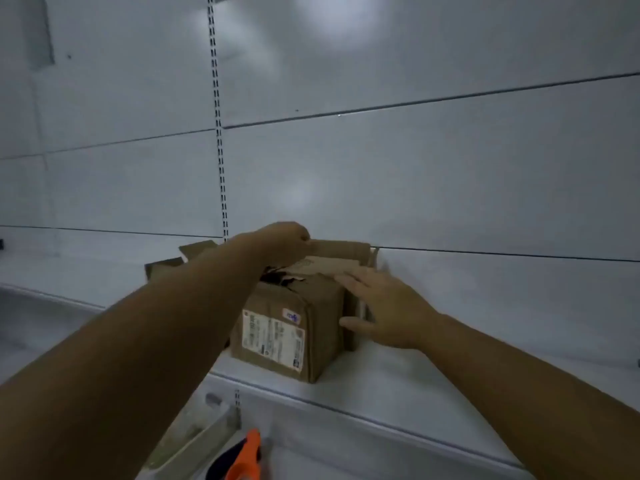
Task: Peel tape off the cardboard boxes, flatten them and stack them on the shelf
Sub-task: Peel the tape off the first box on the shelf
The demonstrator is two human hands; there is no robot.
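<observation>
A brown cardboard box [294,327] with a white shipping label stands on the white shelf [450,393], its top torn and partly opened. My left hand [287,237] reaches over the box and pinches the far top flap [343,249]. My right hand [384,306] lies flat against the box's right side and top corner, fingers spread. Behind my left arm, flattened cardboard pieces [166,266] lie on the shelf.
The white back panel [415,168] with a slotted upright [221,150] rises behind the shelf. An orange-and-black tool [247,459] sits low at the bottom edge. A lower shelf bracket [194,441] shows beneath my left arm.
</observation>
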